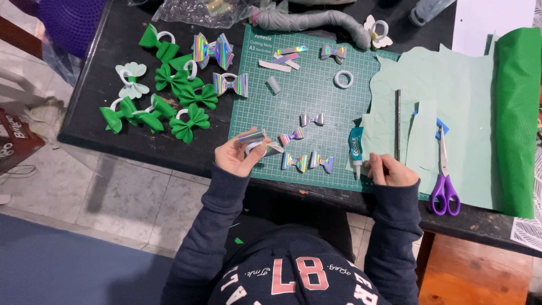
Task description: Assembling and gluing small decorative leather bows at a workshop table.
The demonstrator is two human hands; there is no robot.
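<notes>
1. The left hand (236,157), lower centre of the frame, pinches a holographic bow piece (258,140) together with a white ring (254,148); thumb and fingers are closed on both, lifted just above the green cutting mat (316,107).
2. The held piece's long axis runs roughly left-to-right in the frame, tipped slightly, projecting right of the fingertips toward the mat.
3. The right hand (389,170), lower right of centre, rests at the mat's lower right edge. Its fingers are curled at the base of a small glue tube (355,148); whether they actually grip the tube cannot be told.
4. The glue tube stands lengthwise top-to-bottom in the frame, nozzle end down, right of the held piece. The right hand is far nearer to it than the left.
5. Between the hands, on the mat: four small finished holographic bows (307,161).
6. Right of frame: pale green sheet (446,85), purple-handled scissors (445,189), bright green roll (516,118).
7. Upper left, on the dark table (107,56): a cluster of green bows on rings (175,96).
8. Tiled floor below the table edge.
</notes>
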